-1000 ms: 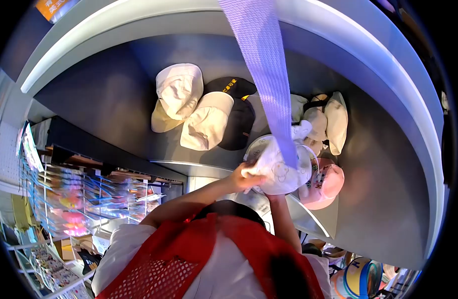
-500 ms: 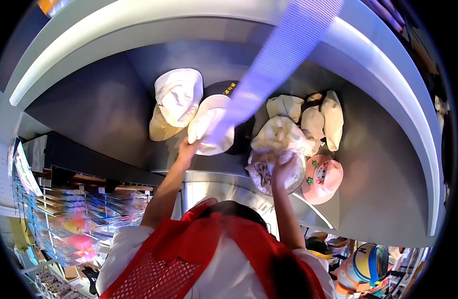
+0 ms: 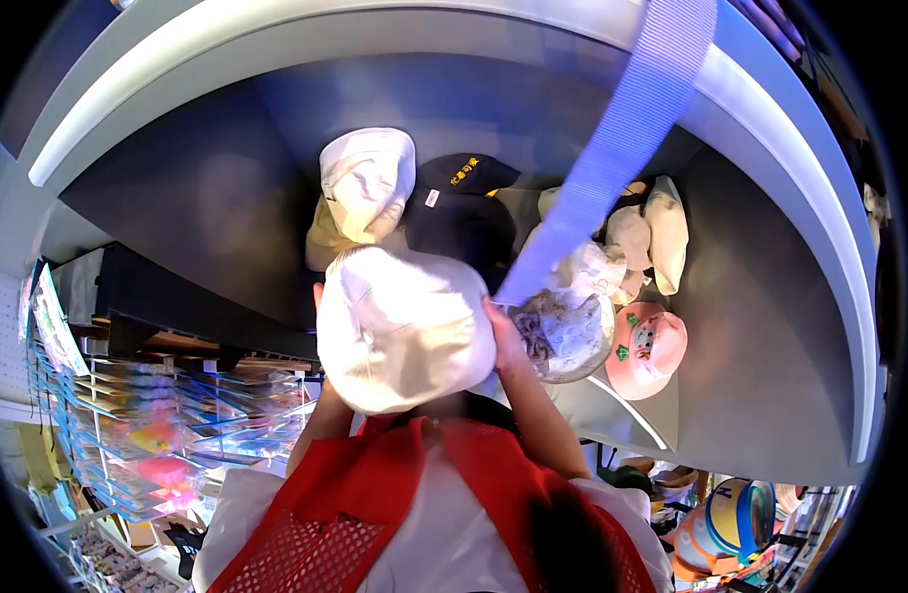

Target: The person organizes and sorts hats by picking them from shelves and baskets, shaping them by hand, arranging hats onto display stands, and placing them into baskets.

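A cream-white cap (image 3: 404,331) is held up in front of my chest, over the front of the shelf. My right hand (image 3: 504,338) grips its right edge, fingers partly behind the fabric. At the opposite edge only a bit of my left hand (image 3: 318,296) shows; the cap hides the rest of it. Behind the cap on the shelf lies a black cap (image 3: 464,222) with yellow lettering and a small white tag. Left of that, another white hat (image 3: 368,183) rests on a beige one. A grey-white patterned hat (image 3: 572,336) sits right of my right hand.
A pink hat (image 3: 647,351) and several beige hats (image 3: 665,232) lie on the shelf's right side. A purple strap (image 3: 622,148) hangs across the view. Packaged goods hang on a rack (image 3: 177,425) at lower left. A curved light-coloured rim (image 3: 276,40) arches overhead.
The white cap has been lifted off the shelf and brought close to my chest. My right hand has left the patterned hat and moved left onto the cap. The black cap is now uncovered.
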`<control>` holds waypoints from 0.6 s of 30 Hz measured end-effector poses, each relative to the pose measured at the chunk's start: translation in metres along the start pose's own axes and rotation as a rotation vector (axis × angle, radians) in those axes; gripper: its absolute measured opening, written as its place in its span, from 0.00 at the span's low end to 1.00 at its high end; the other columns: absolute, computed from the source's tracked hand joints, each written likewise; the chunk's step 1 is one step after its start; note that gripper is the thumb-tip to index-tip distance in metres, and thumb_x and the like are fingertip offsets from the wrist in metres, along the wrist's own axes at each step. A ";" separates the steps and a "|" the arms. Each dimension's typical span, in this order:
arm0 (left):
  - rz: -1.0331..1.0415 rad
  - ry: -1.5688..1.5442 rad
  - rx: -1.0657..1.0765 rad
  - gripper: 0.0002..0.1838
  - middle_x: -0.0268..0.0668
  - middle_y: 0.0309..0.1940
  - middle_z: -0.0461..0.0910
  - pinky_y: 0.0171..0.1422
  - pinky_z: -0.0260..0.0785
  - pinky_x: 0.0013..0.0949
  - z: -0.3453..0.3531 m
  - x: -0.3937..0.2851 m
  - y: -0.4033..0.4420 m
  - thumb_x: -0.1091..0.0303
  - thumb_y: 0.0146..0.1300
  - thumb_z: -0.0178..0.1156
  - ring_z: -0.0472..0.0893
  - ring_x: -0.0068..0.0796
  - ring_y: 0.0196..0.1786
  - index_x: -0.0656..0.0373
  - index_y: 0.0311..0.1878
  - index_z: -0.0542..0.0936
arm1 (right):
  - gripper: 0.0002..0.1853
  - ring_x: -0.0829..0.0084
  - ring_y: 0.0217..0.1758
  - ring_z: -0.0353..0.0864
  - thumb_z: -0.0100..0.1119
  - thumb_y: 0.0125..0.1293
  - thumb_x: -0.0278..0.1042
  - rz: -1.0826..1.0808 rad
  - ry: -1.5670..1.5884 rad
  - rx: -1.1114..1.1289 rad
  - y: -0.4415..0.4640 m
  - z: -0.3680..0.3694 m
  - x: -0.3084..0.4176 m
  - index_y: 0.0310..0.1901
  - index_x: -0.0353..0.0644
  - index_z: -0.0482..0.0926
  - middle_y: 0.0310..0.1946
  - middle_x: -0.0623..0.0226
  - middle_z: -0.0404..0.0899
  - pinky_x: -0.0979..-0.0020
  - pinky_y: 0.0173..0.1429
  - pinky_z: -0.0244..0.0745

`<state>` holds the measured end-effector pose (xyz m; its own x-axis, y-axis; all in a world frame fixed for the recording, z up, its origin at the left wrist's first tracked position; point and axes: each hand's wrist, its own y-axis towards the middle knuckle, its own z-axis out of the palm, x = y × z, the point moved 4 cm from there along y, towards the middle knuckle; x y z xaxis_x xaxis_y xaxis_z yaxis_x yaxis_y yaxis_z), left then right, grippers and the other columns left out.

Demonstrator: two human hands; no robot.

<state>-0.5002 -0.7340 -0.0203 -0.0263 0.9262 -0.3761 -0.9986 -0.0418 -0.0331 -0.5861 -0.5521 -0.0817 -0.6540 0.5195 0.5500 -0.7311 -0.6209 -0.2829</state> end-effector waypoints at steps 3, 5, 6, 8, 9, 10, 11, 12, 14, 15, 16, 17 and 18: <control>0.037 -0.040 0.001 0.27 0.41 0.50 0.69 0.56 0.61 0.38 0.002 0.012 -0.001 0.54 0.58 0.47 0.69 0.36 0.52 0.61 0.56 0.62 | 0.17 0.70 0.41 0.74 0.45 0.63 0.43 -0.149 0.104 -0.071 -0.007 0.035 0.037 0.47 0.40 0.68 0.41 0.64 0.73 0.69 0.48 0.70; 0.065 -0.050 0.010 0.26 0.41 0.51 0.68 0.57 0.61 0.38 0.013 0.032 -0.001 0.54 0.59 0.47 0.69 0.36 0.53 0.61 0.57 0.62 | 0.15 0.72 0.40 0.74 0.44 0.64 0.40 -0.147 0.186 -0.095 -0.004 0.044 0.047 0.47 0.40 0.68 0.40 0.66 0.74 0.71 0.48 0.69; 0.084 -0.057 0.013 0.26 0.41 0.51 0.68 0.57 0.60 0.39 0.019 0.041 0.000 0.54 0.59 0.46 0.68 0.36 0.53 0.60 0.57 0.62 | 0.15 0.72 0.41 0.74 0.44 0.64 0.39 -0.179 0.083 -0.082 -0.004 0.038 0.045 0.47 0.40 0.68 0.40 0.66 0.74 0.71 0.48 0.69; 0.138 -0.051 0.032 0.26 0.40 0.52 0.68 0.58 0.60 0.39 0.033 0.050 -0.002 0.54 0.59 0.46 0.68 0.36 0.54 0.60 0.57 0.62 | 0.14 0.73 0.42 0.74 0.43 0.64 0.37 -0.245 -0.130 -0.057 -0.002 0.021 0.043 0.47 0.39 0.68 0.40 0.66 0.74 0.72 0.48 0.69; 0.165 -0.043 0.045 0.26 0.40 0.52 0.67 0.58 0.60 0.40 0.040 0.051 -0.002 0.53 0.59 0.45 0.68 0.36 0.54 0.60 0.57 0.62 | 0.14 0.72 0.43 0.74 0.43 0.64 0.36 -0.257 -0.152 -0.043 -0.006 0.018 0.042 0.49 0.39 0.67 0.41 0.66 0.74 0.71 0.49 0.69; 0.206 -0.024 0.065 0.26 0.40 0.52 0.67 0.58 0.59 0.40 0.047 0.047 -0.003 0.53 0.59 0.45 0.67 0.36 0.54 0.59 0.57 0.62 | 0.15 0.72 0.44 0.73 0.43 0.64 0.35 -0.270 -0.176 -0.025 -0.013 0.014 0.041 0.50 0.39 0.66 0.42 0.65 0.74 0.69 0.50 0.69; 0.247 -0.004 0.084 0.26 0.40 0.53 0.67 0.59 0.59 0.40 0.052 0.043 -0.004 0.53 0.59 0.45 0.67 0.37 0.55 0.59 0.57 0.62 | 0.15 0.72 0.45 0.73 0.43 0.64 0.34 -0.281 -0.200 -0.007 -0.020 0.011 0.039 0.51 0.39 0.66 0.43 0.64 0.74 0.68 0.51 0.69; 0.287 0.009 0.105 0.26 0.40 0.53 0.67 0.59 0.59 0.41 0.059 0.039 -0.005 0.53 0.59 0.45 0.67 0.37 0.55 0.59 0.57 0.62 | 0.17 0.69 0.49 0.71 0.38 0.66 0.37 -0.265 -0.169 -0.003 -0.026 0.005 0.038 0.53 0.38 0.64 0.47 0.62 0.71 0.66 0.54 0.67; 0.363 0.063 0.148 0.26 0.40 0.53 0.66 0.59 0.58 0.41 0.074 0.033 -0.004 0.53 0.60 0.44 0.66 0.37 0.56 0.58 0.58 0.62 | 0.17 0.68 0.48 0.72 0.38 0.66 0.38 -0.171 0.076 -0.066 -0.038 0.000 0.039 0.53 0.38 0.63 0.47 0.61 0.71 0.66 0.54 0.67; 0.402 0.078 0.164 0.26 0.40 0.54 0.66 0.60 0.58 0.41 0.081 0.035 -0.003 0.53 0.60 0.44 0.66 0.37 0.56 0.58 0.58 0.62 | 0.17 0.67 0.48 0.72 0.38 0.66 0.38 -0.121 0.198 -0.101 -0.047 0.002 0.041 0.53 0.38 0.63 0.47 0.60 0.71 0.66 0.54 0.68; 0.398 0.092 0.178 0.26 0.40 0.54 0.66 0.60 0.58 0.42 0.089 0.042 -0.005 0.53 0.60 0.43 0.66 0.37 0.56 0.58 0.58 0.61 | 0.20 0.64 0.51 0.71 0.34 0.67 0.40 -0.047 0.293 -0.039 -0.057 0.009 0.043 0.55 0.38 0.60 0.50 0.58 0.68 0.62 0.57 0.65; 0.391 0.104 0.185 0.26 0.40 0.54 0.65 0.60 0.57 0.42 0.096 0.052 -0.004 0.53 0.60 0.43 0.65 0.37 0.57 0.58 0.58 0.61 | 0.20 0.64 0.51 0.71 0.33 0.67 0.41 -0.079 0.266 -0.069 -0.062 0.004 0.042 0.55 0.38 0.60 0.50 0.58 0.68 0.62 0.57 0.65; 0.391 0.129 0.194 0.26 0.40 0.55 0.65 0.60 0.57 0.42 0.106 0.064 -0.007 0.52 0.60 0.43 0.65 0.37 0.57 0.57 0.58 0.61 | 0.20 0.64 0.51 0.70 0.32 0.67 0.41 -0.113 0.240 -0.099 -0.064 -0.004 0.041 0.55 0.38 0.60 0.50 0.58 0.68 0.61 0.56 0.65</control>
<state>-0.4995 -0.6351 0.0542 -0.4097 0.7999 -0.4384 -0.9052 -0.2972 0.3037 -0.5673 -0.4887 -0.0445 -0.5863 0.7136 0.3835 -0.8095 -0.4973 -0.3122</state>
